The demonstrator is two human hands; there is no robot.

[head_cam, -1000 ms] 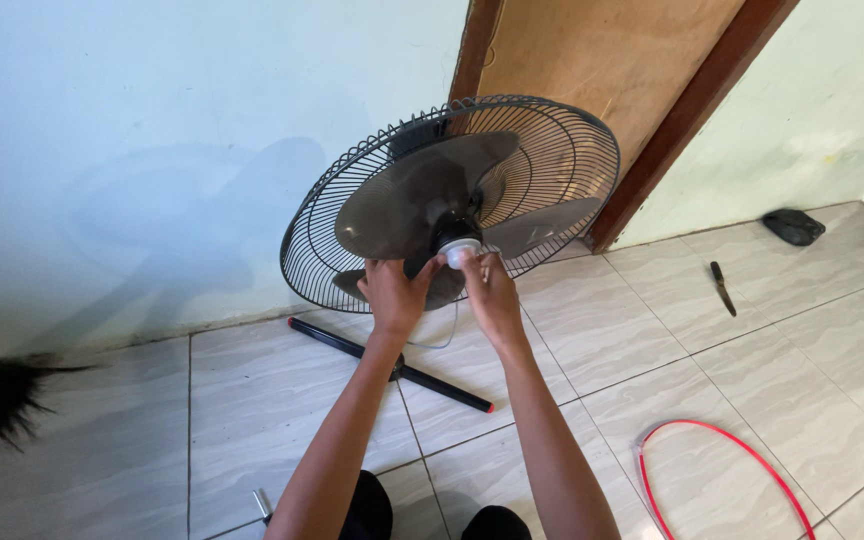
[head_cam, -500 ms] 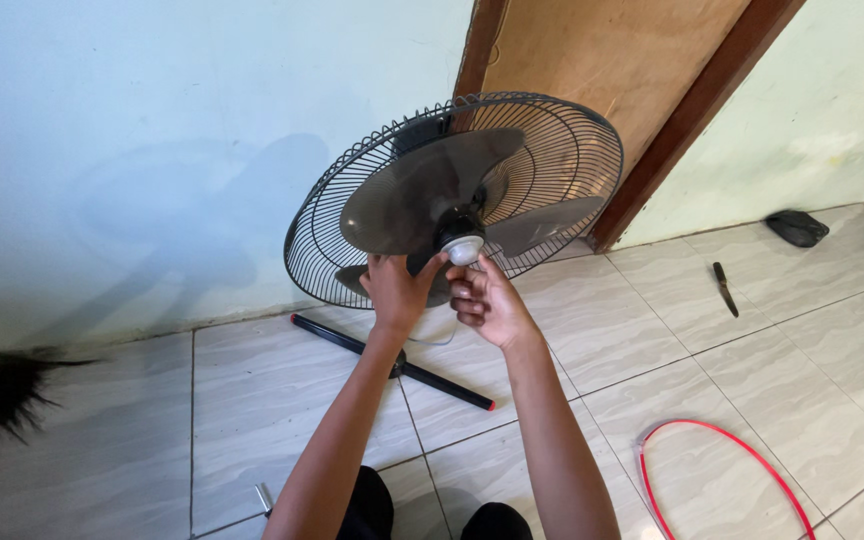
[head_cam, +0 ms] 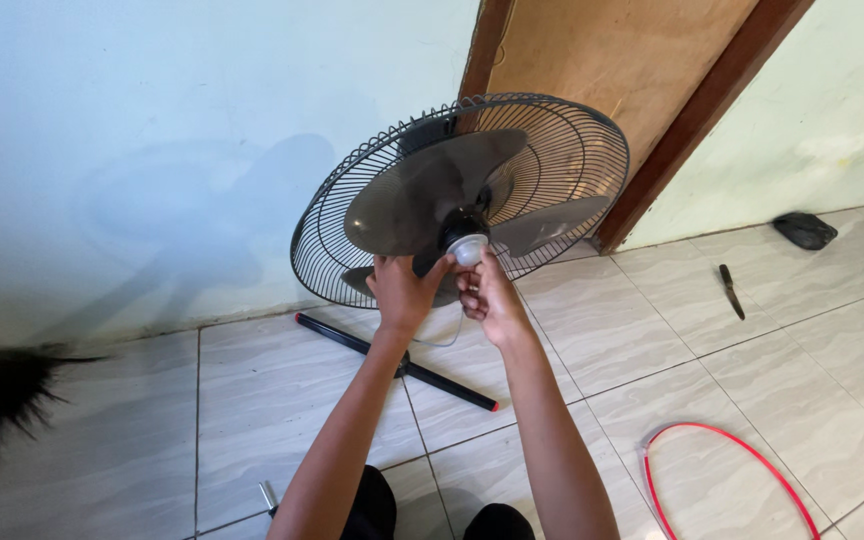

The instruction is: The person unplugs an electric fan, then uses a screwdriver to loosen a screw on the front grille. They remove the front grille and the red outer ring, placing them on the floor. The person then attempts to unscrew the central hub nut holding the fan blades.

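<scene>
Tiled floor [head_cam: 752, 370]; right hand [head_cam: 487, 297] fingers pinch white hub cap [head_cam: 467, 250]; left hand [head_cam: 402, 292] grips fan blade [head_cam: 407, 205].

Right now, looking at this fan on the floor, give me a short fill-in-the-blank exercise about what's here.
1. The right hand pinches the white ____ at the middle of the fan blades.
2. The left hand grips the lower fan ____.
3. The hoop lying on the tiles is ____ in colour.
4. Behind the fan stands a brown ____.

Missing words: cap; blade; red; door
</scene>
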